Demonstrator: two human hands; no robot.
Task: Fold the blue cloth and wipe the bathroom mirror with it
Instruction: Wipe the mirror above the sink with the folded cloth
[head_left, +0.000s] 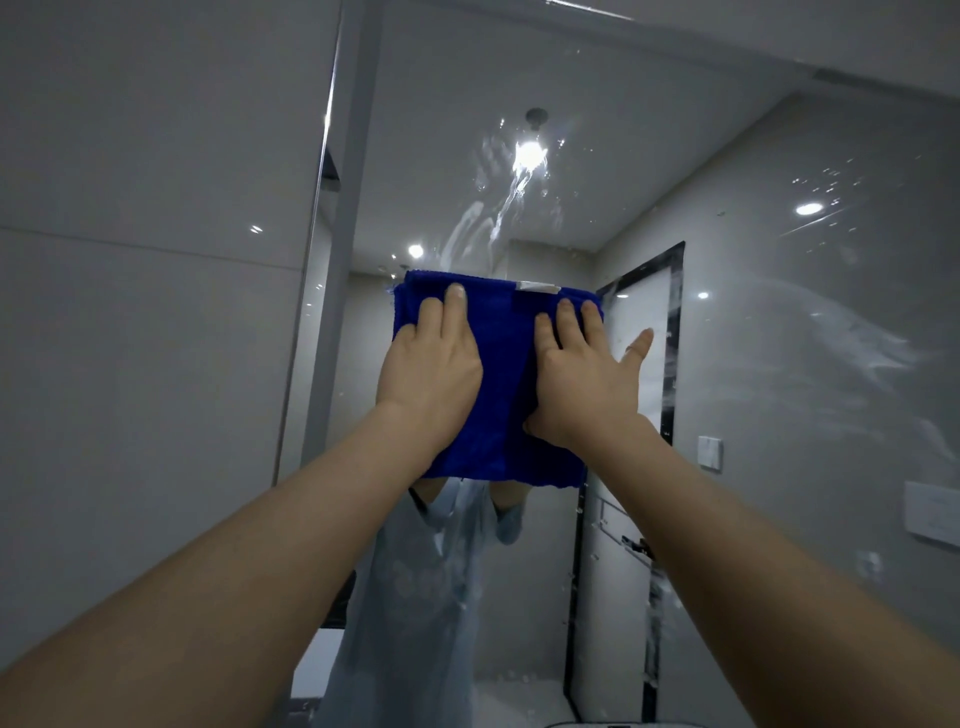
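Note:
The folded blue cloth (504, 384) lies flat against the bathroom mirror (753, 338), roughly at the centre of the view. My left hand (434, 364) presses its left half with fingers pointing up. My right hand (584, 379) presses the right half, fingers spread, the little finger reaching past the cloth's edge onto the glass. A small white label (537, 286) shows at the cloth's top edge. Wet streaks and droplets (493, 218) run over the glass above and to the right of the cloth.
A grey tiled wall (145, 312) adjoins the mirror's left edge (311, 260). The mirror reflects a person in a pale shirt (431, 597), a dark-framed door (670, 364), ceiling lights and a wall switch (710, 453).

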